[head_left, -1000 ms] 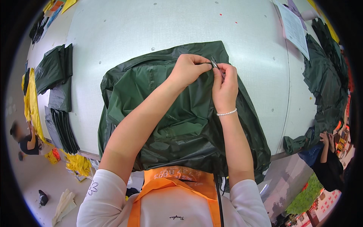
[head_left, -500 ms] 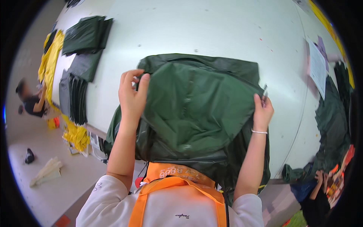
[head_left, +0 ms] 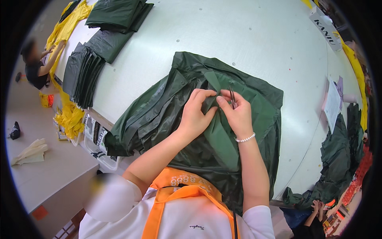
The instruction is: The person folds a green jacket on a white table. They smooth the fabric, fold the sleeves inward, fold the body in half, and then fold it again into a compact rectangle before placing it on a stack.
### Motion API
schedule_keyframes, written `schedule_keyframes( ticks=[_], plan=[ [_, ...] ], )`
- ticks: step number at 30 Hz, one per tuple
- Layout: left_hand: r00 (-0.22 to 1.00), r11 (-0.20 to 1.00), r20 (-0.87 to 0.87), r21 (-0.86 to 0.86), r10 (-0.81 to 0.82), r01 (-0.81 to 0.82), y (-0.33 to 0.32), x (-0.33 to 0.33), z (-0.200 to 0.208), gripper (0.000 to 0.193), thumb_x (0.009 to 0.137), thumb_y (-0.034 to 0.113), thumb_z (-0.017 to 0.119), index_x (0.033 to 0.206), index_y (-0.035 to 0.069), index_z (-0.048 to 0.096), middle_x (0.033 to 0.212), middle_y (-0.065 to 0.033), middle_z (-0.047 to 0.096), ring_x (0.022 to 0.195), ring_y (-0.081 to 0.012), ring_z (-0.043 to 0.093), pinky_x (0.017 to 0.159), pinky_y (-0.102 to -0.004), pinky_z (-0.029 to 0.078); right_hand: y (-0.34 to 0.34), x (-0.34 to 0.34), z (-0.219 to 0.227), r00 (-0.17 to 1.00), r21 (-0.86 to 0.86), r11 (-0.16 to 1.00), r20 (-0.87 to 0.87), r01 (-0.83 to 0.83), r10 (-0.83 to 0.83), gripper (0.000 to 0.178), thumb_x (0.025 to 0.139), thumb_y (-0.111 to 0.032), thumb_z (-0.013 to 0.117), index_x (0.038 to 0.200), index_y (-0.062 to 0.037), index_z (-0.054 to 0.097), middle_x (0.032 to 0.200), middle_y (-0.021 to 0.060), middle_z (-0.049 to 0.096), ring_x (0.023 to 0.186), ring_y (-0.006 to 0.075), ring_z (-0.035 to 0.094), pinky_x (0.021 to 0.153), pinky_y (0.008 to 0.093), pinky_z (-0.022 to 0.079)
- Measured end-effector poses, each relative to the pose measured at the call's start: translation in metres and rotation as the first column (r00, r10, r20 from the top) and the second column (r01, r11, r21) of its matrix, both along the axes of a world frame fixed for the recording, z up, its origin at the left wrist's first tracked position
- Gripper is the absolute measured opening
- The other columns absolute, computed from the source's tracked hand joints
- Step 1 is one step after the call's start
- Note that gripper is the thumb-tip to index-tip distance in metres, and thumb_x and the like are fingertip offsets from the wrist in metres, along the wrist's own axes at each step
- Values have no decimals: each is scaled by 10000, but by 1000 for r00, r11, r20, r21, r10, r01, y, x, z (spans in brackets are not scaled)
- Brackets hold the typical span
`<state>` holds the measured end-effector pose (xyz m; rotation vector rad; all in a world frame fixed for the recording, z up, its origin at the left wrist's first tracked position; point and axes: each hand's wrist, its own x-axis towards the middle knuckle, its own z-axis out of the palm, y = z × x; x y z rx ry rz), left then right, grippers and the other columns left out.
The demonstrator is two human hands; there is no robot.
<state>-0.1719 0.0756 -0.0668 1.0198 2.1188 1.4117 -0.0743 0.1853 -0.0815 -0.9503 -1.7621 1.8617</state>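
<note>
A dark green raincoat [head_left: 159, 115] lies spread in front of me, partly hanging over the near table edge. Snap buttons run along its left flap. My left hand [head_left: 196, 114] is closed, pinching a fold of the green cloth near the coat's middle. Right beside it, the thumb and forefinger of my right hand [head_left: 238, 118] meet at that same fold. The pointed metal thread snips [head_left: 232, 95] stay tucked in my right hand, tips pointing away from me. What exactly lies between the fingertips is hidden.
Folded dark green garments [head_left: 115, 16] and a fanned stack [head_left: 81, 73] lie at the far left of the white table [head_left: 199, 28]. A person handles yellow cloth [head_left: 65, 30] there. More green cloth [head_left: 334, 159], a paper sheet [head_left: 331, 105] and a white box [head_left: 325, 30] are at right.
My hands have come together from the coat's two sides to its middle. The lighter green panel held spread before is now gathered between them. The view has turned somewhat.
</note>
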Motion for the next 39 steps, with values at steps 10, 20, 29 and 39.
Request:
schedule_keyframes(
  ticks=[10,20,29,39],
  plan=[
    [161,949,987,79,-30,-306,0,-80,-50,236,826,165,692,965,-5,605,952,-84,656,890,-196,618,801,-318,497,-55,-5,-53,998,-232,972,42,-45,56,199,826,-15,643,1013,51,617,881,49,651,760,79,586,704,212,470],
    [572,981,820,134,-31,-140,10,-84,-17,264,805,0,637,1067,-16,605,978,-72,659,849,-150,634,759,-279,517,-36,-15,-35,985,-65,983,-32,169,-171,160,871,-27,600,1016,40,612,876,34,632,772,73,579,710,201,463],
    [999,996,33,88,-18,15,11,-73,-23,274,778,8,639,1052,1,635,769,-76,599,621,-172,576,596,-286,455,3,-74,22,997,101,995,-78,-8,16,199,821,-62,674,1013,-15,652,818,-32,593,611,12,407,560,174,359],
    [900,972,-374,148,224,-180,11,-94,-9,158,798,64,646,949,49,689,802,-82,645,651,-180,615,587,-279,484,38,-34,22,985,-58,984,-14,170,-172,331,883,-213,649,1143,-19,582,886,-32,554,682,27,460,611,175,400]
  ],
)
